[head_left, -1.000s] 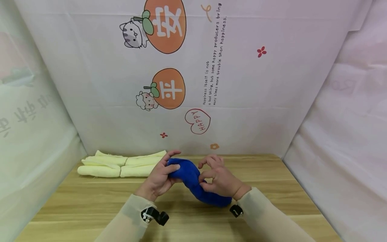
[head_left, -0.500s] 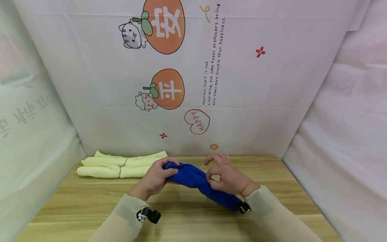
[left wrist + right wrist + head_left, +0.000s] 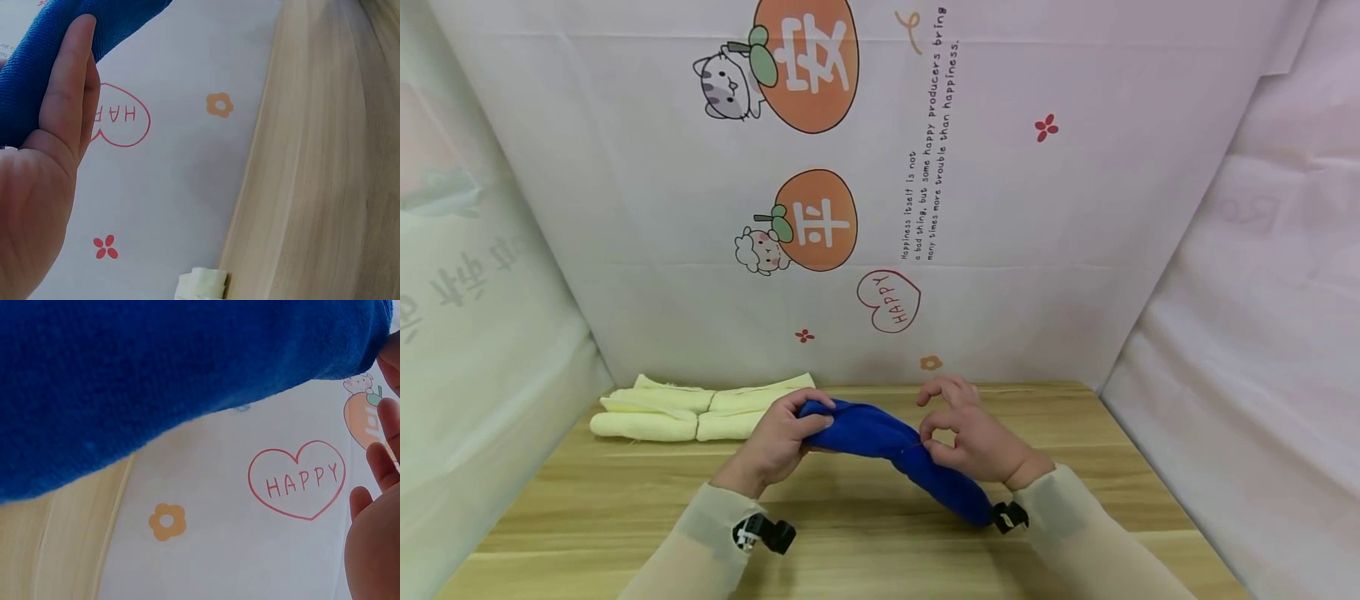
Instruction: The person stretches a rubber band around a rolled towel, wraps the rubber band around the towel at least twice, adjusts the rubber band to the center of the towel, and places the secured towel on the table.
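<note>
A rolled blue towel (image 3: 861, 429) hangs above the table, slanting down to the right and narrowed at its middle. My left hand (image 3: 772, 442) grips its left end, thumb on top; in the left wrist view the fingers (image 3: 65, 94) of that hand lie along the cloth. At the narrowed middle, the thumb and forefinger of my right hand (image 3: 981, 442) pinch a thin reddish band (image 3: 912, 447), which looks pulled away from the cloth. The other right fingers are raised. Much of the right wrist view is covered by the blue roll (image 3: 156, 375).
Pale yellow rolled towels (image 3: 655, 425), each cinched at the middle, lie at the back left of the wooden table (image 3: 850, 550). A printed white cloth wall (image 3: 1000, 275) rises behind the table, with white sheets at both sides.
The blue towel has straightened out and both hands have moved apart, the left to the left and the right to the right. The thin band now shows between the towel and the right fingertips.
</note>
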`<state>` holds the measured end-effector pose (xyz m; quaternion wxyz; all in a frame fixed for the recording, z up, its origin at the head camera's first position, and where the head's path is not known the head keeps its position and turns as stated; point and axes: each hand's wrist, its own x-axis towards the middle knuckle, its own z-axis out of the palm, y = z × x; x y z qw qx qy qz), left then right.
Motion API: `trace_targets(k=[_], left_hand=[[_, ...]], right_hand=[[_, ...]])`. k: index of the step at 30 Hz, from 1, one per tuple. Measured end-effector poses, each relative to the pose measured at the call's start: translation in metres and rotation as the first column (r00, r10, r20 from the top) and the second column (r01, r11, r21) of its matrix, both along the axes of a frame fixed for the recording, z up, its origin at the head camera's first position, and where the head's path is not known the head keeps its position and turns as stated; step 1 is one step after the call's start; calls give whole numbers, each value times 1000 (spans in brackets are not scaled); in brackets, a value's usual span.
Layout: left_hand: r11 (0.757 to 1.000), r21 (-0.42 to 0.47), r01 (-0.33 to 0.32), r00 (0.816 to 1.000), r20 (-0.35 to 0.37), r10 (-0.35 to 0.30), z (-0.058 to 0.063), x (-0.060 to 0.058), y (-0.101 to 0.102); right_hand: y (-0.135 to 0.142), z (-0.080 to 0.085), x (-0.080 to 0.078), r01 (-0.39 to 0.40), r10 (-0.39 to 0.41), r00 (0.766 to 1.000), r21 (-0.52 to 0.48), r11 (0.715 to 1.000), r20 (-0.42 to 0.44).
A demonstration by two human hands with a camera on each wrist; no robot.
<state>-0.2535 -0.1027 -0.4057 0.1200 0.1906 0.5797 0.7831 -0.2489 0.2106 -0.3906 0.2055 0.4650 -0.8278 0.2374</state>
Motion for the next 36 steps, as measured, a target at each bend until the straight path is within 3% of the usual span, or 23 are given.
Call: trace_targets(k=[12, 28, 30, 32, 34, 36], left_hand=[[1000, -11, -23, 1000, -10, 23, 0, -1, -7], [999, -8, -48, 999, -2, 48, 4, -1, -11], [999, 37, -24, 1000, -1, 24, 5, -2, -9], [987, 158, 34, 999, -22, -31, 5, -3, -6], [948, 304, 94, 995, -39, -86, 4, -4, 1], [914, 377, 151, 988, -34, -150, 1, -3, 12]], right_hand=[[5, -4, 1, -26, 24, 999, -45, 999, -49], [7, -4, 3, -3, 1, 1000, -50, 999, -26], [5, -3, 4, 9, -10, 1000, -56, 998, -19], [2, -3, 6, 30, -30, 1000, -77, 997, -3], [-2, -4, 7, 48, -47, 999, -112, 993, 15], [-7, -4, 8, 63, -59, 998, -154, 986, 35]])
